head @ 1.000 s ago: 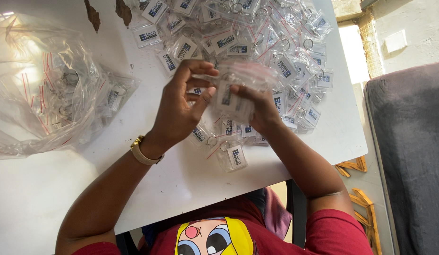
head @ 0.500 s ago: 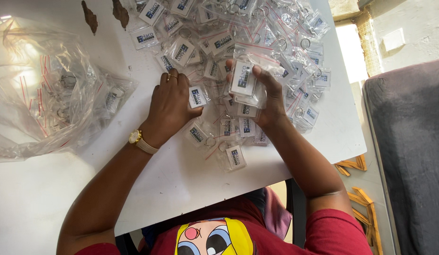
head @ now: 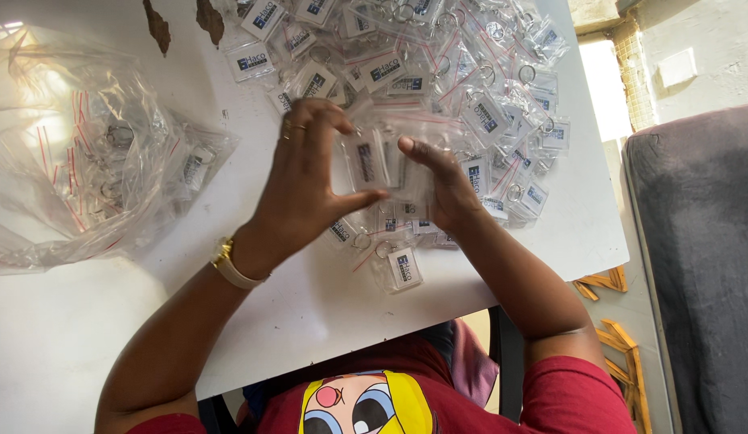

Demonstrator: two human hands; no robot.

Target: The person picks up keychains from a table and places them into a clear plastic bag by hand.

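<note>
My left hand (head: 301,181) and my right hand (head: 442,181) meet over the white table (head: 309,313), both gripping a stack of small clear bagged keychains (head: 372,161) held upright between them. My left thumb presses the stack from below, and my right thumb from above. Behind my hands spreads a pile of bagged keychains (head: 438,64) with blue-and-white inserts and metal rings. A few loose ones, such as a single bagged keychain (head: 399,268), lie just in front of my right wrist.
A big crumpled clear plastic bag (head: 84,161) with some keychains inside lies at the left. A grey padded chair (head: 699,265) stands to the right of the table edge. Two brown chipped patches (head: 181,20) mark the table's far side.
My left hand rose from lying flat on the table and joined my right hand. The stack my right hand held up is now gripped between both hands, lower and nearer me.
</note>
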